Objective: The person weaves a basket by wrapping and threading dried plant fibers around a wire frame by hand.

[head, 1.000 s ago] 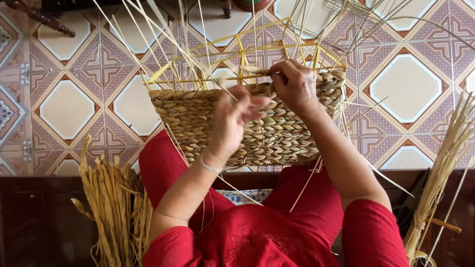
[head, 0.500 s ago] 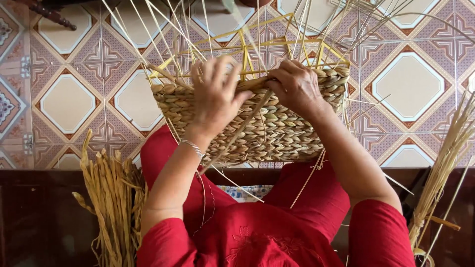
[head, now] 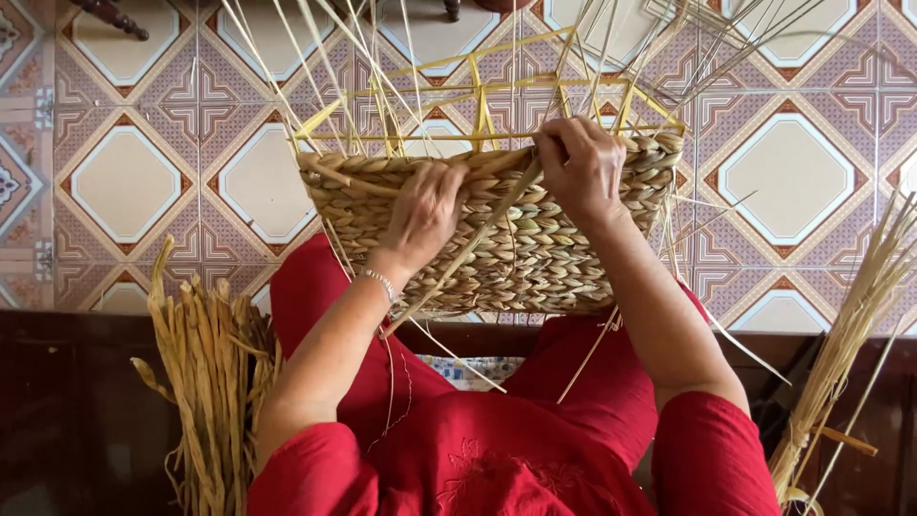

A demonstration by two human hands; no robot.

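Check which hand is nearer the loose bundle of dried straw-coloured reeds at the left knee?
Left. The left hand rests on the woven basket's front, up and right of the loose bundle of dried reeds. The right hand grips the basket rim, farther right.

You are pressing your left hand and right hand on the woven basket, dried straw bundle lying at eight o'clock.

**What I cannot see**

My right hand covers the basket rim under it, so its grip stays hidden. The tall straw stakes are cut by the top edge. The dried reed bundle runs below the picture.
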